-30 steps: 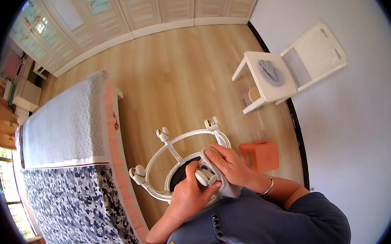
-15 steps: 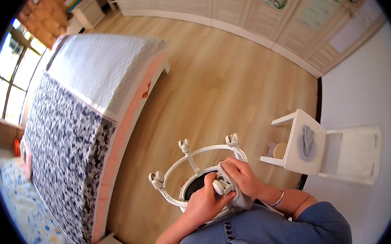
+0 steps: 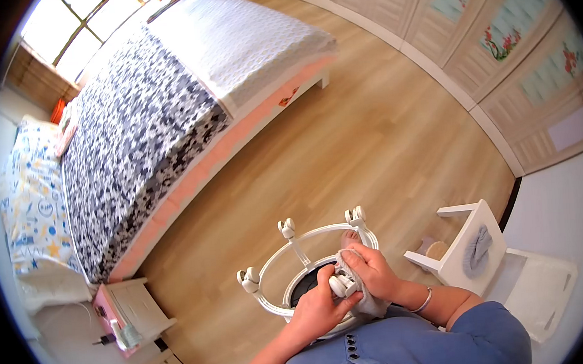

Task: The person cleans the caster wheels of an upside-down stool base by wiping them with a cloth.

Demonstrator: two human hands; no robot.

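A white ring-shaped base (image 3: 266,274) with several casters is held in front of my body, its wheels pointing up and outward. My left hand (image 3: 319,307) grips the caster (image 3: 343,285) nearest me, with thumb and fingers around it. A light grey cloth (image 3: 370,306) is in my right hand (image 3: 377,275), which presses it against the far side of that same caster. Inside the ring is a dark round part (image 3: 304,286), partly covered by my left hand. Two other casters (image 3: 286,228) stand at the ring's far edge.
At right is a white chair (image 3: 462,251) with a grey cloth (image 3: 477,250) on its seat. A bed (image 3: 145,124) lies at left, with a nightstand (image 3: 135,308) below it. Wardrobe doors (image 3: 460,35) line the upper right. A bare foot (image 3: 349,237) shows behind the ring.
The view has turned left, bringing the nightstand in and shifting the bed and chair across the frame. Both hands remain on the caster and cloth.
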